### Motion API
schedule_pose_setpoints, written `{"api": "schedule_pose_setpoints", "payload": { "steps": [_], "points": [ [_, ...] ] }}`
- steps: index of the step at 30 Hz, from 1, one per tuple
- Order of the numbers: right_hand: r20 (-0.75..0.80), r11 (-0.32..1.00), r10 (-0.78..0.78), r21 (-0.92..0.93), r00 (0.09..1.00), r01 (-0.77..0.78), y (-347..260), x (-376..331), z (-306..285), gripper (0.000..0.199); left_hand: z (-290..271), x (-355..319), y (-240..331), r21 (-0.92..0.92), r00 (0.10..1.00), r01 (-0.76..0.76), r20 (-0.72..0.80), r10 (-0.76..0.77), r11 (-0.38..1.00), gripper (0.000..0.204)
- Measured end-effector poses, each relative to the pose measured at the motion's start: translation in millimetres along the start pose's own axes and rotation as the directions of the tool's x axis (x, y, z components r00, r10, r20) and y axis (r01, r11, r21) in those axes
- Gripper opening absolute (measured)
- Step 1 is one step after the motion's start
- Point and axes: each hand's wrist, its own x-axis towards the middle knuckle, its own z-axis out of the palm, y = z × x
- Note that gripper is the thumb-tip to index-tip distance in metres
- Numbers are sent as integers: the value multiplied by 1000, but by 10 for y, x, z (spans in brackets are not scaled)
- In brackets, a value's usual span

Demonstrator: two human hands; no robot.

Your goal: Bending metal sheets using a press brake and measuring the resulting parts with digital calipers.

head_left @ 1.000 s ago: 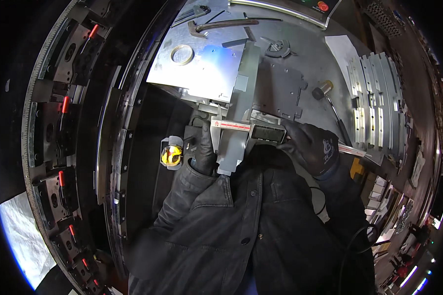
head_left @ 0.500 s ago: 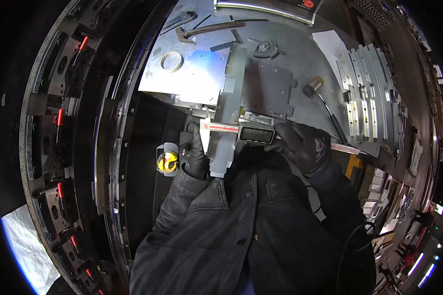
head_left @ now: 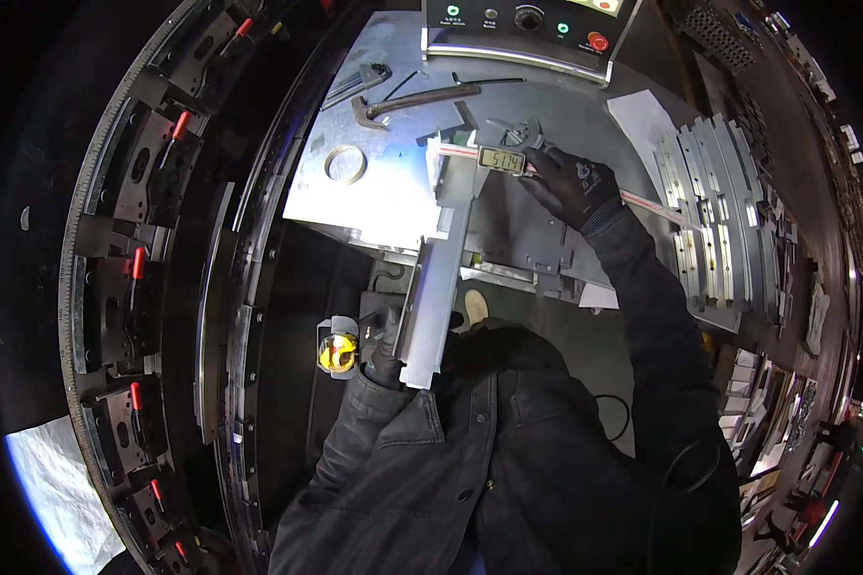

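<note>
A long bent sheet-metal channel (head_left: 439, 307) runs from close to my chest out over the table edge. My left hand (head_left: 385, 345), in a black glove, is closed on its near left side; part of the fingers is hidden behind the metal. In my gloved right hand (head_left: 575, 187) is a digital caliper (head_left: 501, 160) with a lit display. Its jaws lie across the far end of the channel, and its beam sticks out to the right beyond my hand. A flat notched sheet-metal piece (head_left: 523, 225) lies on the table below my right forearm.
On the table (head_left: 393, 81) lie a claw hammer (head_left: 417, 99), a ring-shaped roll (head_left: 345, 164) and a protractor (head_left: 518, 132). Several bent metal strips (head_left: 710, 220) are stacked at right. A control panel (head_left: 527, 34) stands at the back, and a machine with red handles (head_left: 138, 263) rises at left.
My right hand has moved the caliper away from me, from the channel's near part to its far end. The left hand stays on the channel. The view has tipped slightly upward.
</note>
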Motion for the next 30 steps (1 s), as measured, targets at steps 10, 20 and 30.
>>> {"api": "schedule_pose_setpoints", "payload": {
  "steps": [10,20,30],
  "points": [
    [-14,998,-52,-35,999,52,141,123,292,31,201,-8,228,-89,943,98,325,-64,991,61],
    [-13,999,-9,-31,1000,9,183,73,353,36,66,-129,185,165,991,32,124,-53,986,62],
    [-53,998,-36,-50,998,34,233,76,438,36,-111,-229,151,423,998,-2,-61,31,906,63]
  ]
}}
